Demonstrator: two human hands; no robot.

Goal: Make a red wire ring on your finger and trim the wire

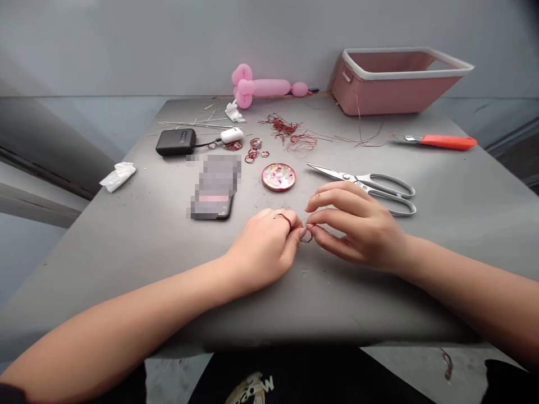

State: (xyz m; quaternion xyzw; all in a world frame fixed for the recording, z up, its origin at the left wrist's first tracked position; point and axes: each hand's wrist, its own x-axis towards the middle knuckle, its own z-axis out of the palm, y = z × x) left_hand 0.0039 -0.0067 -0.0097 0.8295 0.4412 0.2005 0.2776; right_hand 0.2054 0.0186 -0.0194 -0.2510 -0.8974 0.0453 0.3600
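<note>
My left hand (267, 247) rests low over the near middle of the table, its fingers curled and the thumb pressed against them. From that pinch a small dark red cord loop (307, 240) sticks out, partly hidden by fingertips. Thumb and index finger of my right hand (360, 227) close on the loop's other side; its remaining fingers are loosely bent. A thin dark red band (286, 219) goes round a finger of my left hand. Just beyond the hands sits a round red-rimmed dish (264, 182) of small pale and pink beads. Grey-handled scissors (389, 178) lie partly behind my right hand.
Further back are finished-looking cord rings (252, 154), tangled red cord (284, 124), a phone (214, 188), a black power bank (176, 142), a white case (231, 135), tissue (118, 177), a pink balloon (269, 87), an orange-handled cutter (448, 142) and a pink bin (387, 95).
</note>
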